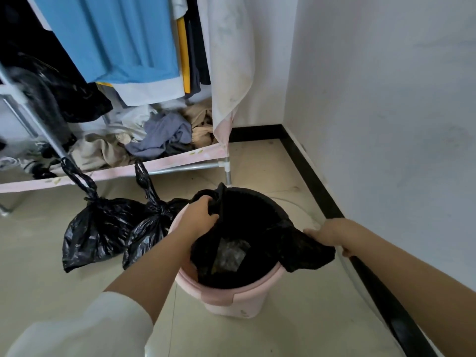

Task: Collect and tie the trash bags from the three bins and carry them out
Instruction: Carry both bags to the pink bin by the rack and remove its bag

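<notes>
A pink bin stands on the floor in front of me, lined with a black trash bag that holds some crumpled rubbish at the bottom. My left hand grips the bag's edge at the bin's far left rim. My right hand holds the bag's flap where it hangs over the right rim. Two tied black trash bags sit on the floor just left of the bin, their knotted handles sticking up.
A clothes rack with hanging garments and a heap of clothes fills the back left. A white wall with a black skirting board runs close along the right of the bin. Pale floor tiles lie in front.
</notes>
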